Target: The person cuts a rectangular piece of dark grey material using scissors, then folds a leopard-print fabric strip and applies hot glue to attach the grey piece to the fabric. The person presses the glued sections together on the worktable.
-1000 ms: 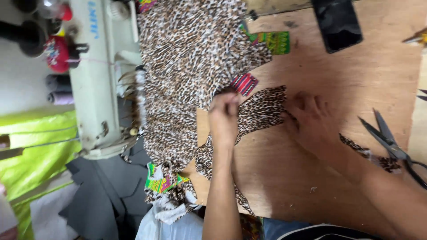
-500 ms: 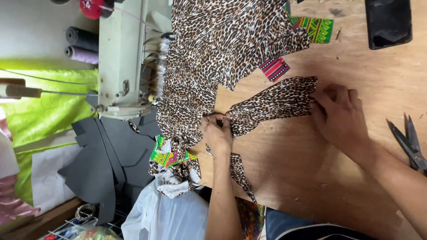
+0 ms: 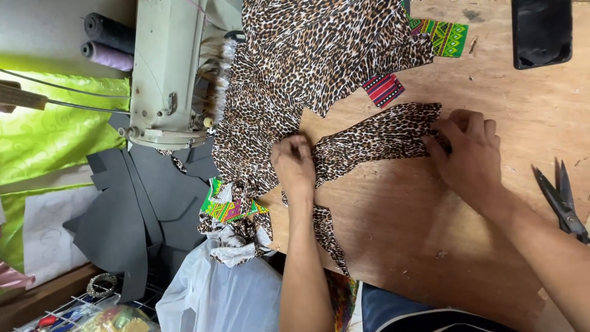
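Here, nearest the viewer, the left hand [image 3: 295, 166] presses down on one end of a narrow leopard-print strip [image 3: 375, 138] where it meets the larger leopard-print fabric [image 3: 307, 55]. Its fingers are curled close, a nearly closed grip pinching the cloth against the wooden worktop [image 3: 430, 233]. The right hand [image 3: 467, 154] holds the strip's other end, fingers bent and thumb tucked, a light pinch on the folded edge rather than a full fist. The strip lies flat between the two hands, fairly taut. As I judge it, smoothing goes best with both ends held even and the cloth kept flat, without dragging the big piece out of place. Black scissors [image 3: 562, 203] lie beside the right forearm, untouched. Farther off, a small striped patch [image 3: 383, 90] sits just above the strip; beyond it are the cream sewing machine [image 3: 166, 74] and a dark pouch [image 3: 541, 31].
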